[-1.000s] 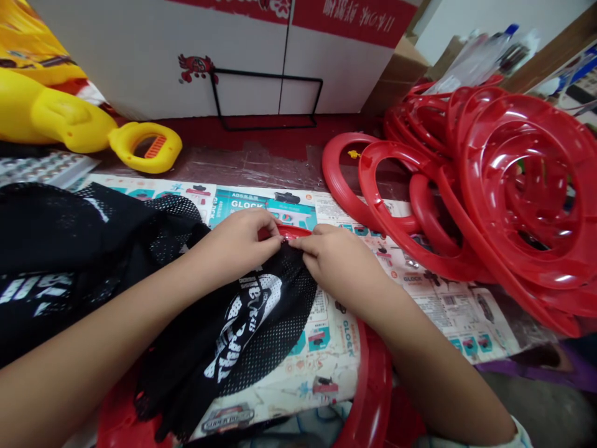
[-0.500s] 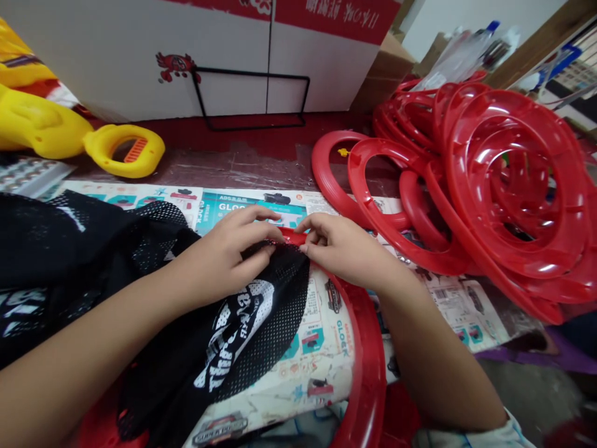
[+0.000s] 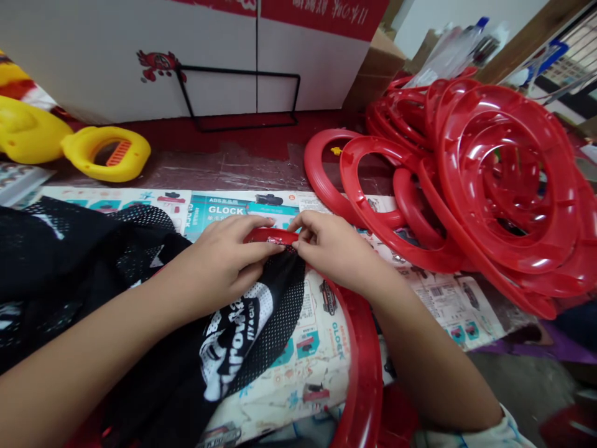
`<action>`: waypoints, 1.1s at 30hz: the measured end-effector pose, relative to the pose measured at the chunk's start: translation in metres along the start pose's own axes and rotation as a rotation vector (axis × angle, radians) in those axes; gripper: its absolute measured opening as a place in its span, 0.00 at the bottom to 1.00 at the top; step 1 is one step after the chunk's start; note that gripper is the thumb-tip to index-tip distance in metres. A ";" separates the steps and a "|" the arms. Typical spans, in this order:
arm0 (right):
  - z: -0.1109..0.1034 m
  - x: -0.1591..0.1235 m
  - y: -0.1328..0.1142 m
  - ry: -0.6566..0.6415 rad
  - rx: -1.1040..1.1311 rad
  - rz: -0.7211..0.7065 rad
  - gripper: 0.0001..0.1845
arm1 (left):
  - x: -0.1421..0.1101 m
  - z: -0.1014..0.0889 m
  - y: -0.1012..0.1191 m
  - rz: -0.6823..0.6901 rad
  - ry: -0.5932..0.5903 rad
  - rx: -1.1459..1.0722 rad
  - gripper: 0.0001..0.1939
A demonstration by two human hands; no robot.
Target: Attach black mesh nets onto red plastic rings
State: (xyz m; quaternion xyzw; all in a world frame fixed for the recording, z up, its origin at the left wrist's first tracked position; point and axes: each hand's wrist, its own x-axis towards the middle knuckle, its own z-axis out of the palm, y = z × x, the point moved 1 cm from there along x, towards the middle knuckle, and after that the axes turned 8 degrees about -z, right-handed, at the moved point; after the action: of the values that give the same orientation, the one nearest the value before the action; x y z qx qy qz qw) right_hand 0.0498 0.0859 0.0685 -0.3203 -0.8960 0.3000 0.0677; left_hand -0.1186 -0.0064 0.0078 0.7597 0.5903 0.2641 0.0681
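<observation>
A large red plastic ring [image 3: 364, 367] lies in front of me, its far rim under both hands. Black mesh fabric [image 3: 280, 305] with white lettering hangs from that rim and spreads to the left. My left hand [image 3: 233, 252] pinches the fabric edge against the rim, index finger along the ring and thumb below. Right beside it my right hand [image 3: 326, 246] pinches the same edge with curled fingers. Their fingertips nearly meet. The exact spot where fabric and ring join is partly covered by the fingers.
Red plastic rings [image 3: 508, 180] are heaped on the right. A yellow plastic piece with a ring-shaped handle [image 3: 135, 162] lies at left. At the back stand a black wire frame [image 3: 240, 70] and a white-and-red carton [image 3: 321, 68]. Printed cardboard [image 3: 321, 336] covers the tabletop.
The left hand has shifted slightly left and more of the red rim shows between the hands. The fabric's lettering has turned and spread a little. The view has shifted slightly.
</observation>
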 end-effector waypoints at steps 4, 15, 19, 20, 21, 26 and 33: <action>0.002 0.001 0.002 0.021 0.000 0.008 0.11 | 0.000 0.002 0.001 0.002 0.017 0.021 0.20; 0.004 0.005 0.000 -0.007 -0.079 0.032 0.12 | -0.001 0.005 0.000 -0.067 -0.027 0.077 0.20; -0.004 -0.002 -0.011 0.011 -0.138 0.039 0.10 | 0.001 -0.001 -0.004 -0.133 -0.093 -0.031 0.19; -0.007 -0.005 -0.016 0.017 -0.165 0.042 0.08 | 0.002 -0.004 -0.006 -0.164 -0.118 -0.064 0.19; -0.010 -0.009 -0.021 0.007 -0.201 0.047 0.06 | 0.003 -0.007 -0.009 -0.198 -0.138 -0.087 0.20; -0.005 -0.021 -0.039 -0.246 -0.466 0.051 0.15 | 0.006 -0.018 -0.017 -0.308 -0.163 -0.067 0.21; 0.026 -0.013 -0.036 -0.227 -0.532 0.066 0.13 | -0.004 -0.023 -0.019 -0.371 -0.248 0.078 0.22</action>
State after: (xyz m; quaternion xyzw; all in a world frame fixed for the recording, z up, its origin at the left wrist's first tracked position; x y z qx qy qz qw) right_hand 0.0324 0.0431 0.0695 -0.3203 -0.9341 0.0905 -0.1293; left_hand -0.1466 -0.0096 0.0181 0.6668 0.7168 0.1287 0.1579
